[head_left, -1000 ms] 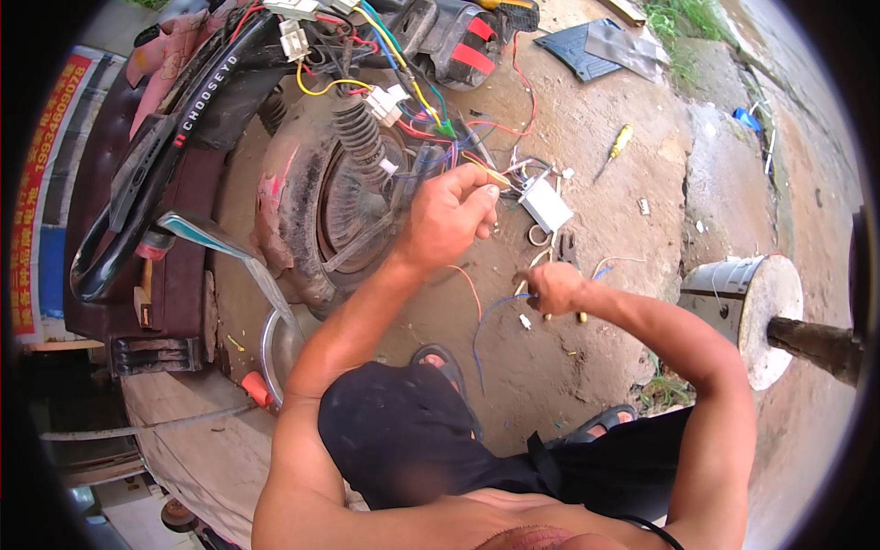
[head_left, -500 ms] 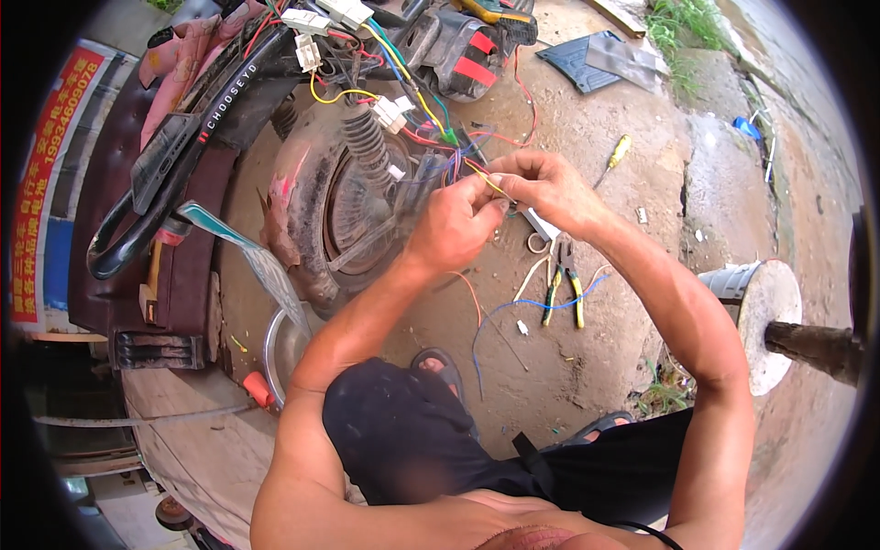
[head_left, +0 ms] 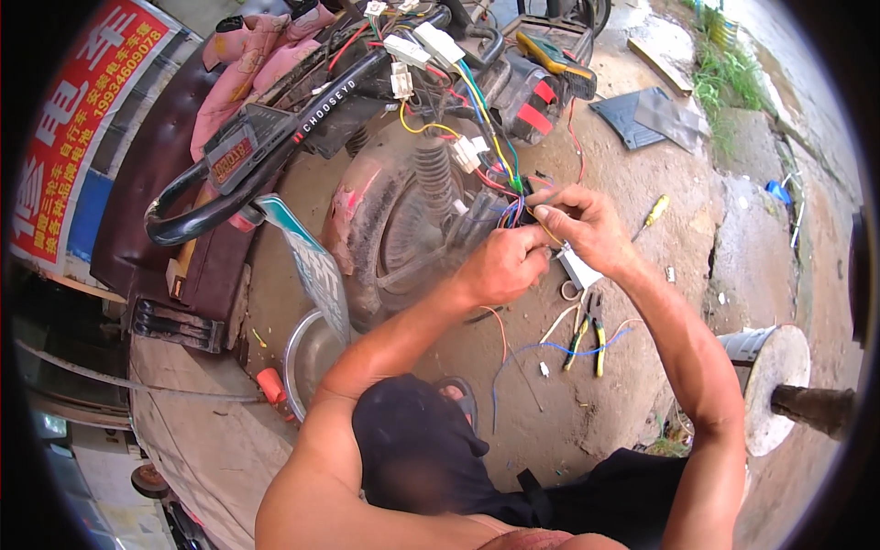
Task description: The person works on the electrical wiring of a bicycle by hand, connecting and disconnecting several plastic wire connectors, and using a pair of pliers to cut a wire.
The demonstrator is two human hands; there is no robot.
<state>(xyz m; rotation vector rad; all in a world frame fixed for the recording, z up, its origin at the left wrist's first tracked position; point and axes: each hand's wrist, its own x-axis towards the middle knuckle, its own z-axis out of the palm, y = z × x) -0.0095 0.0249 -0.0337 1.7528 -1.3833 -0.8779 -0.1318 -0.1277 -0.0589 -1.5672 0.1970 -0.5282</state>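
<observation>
Both my hands work at a bundle of thin coloured wires (head_left: 513, 213) beside the scooter's rear wheel. My right hand (head_left: 587, 234) pinches a yellow wire (head_left: 551, 234) between thumb and fingers. Just below and to the left, my left hand (head_left: 502, 268) is closed, its thumb and fingertips close to that wire; what they grip is hidden. Longer yellow, blue and green wires (head_left: 484, 105) run up from the bundle to white plug connectors (head_left: 438, 44). Another white connector (head_left: 469, 153) hangs over the wheel (head_left: 394, 220), near the coil spring (head_left: 434, 174).
Pliers (head_left: 587, 341) with yellow-black handles lie below my right hand, near a tape ring (head_left: 570, 291) and loose blue wire (head_left: 527, 350). A yellow screwdriver (head_left: 656, 211) lies to the right. A multimeter (head_left: 554, 57) rests on the scooter. A metal basin (head_left: 295, 362) stands left.
The view has shifted, so the scene sits lower and further right. The left hand has drawn slightly down from the wire bundle; the right hand still pinches the yellow wire.
</observation>
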